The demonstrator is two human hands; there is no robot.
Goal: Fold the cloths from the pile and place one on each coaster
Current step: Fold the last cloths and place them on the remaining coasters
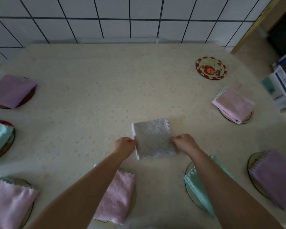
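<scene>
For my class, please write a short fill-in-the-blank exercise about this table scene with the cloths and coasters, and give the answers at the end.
1. Both hands pinch the folded ____ cloth at the table's middle.
2. The only coaster with no cloth on it is the ____-rimmed coaster.
3. The left hand holds the cloth's left edge; the right hand holds its ____ edge.

Answers: white; red; right

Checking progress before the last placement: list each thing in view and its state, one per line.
White cloth: folded, flat on the table, pinched at both sides.
Left hand: grips its left edge.
Right hand: grips its right edge.
Cartoon coaster: bare, no cloth.
Pink cloth: folded, on a coaster.
Purple cloth: folded, on a coaster.
</scene>
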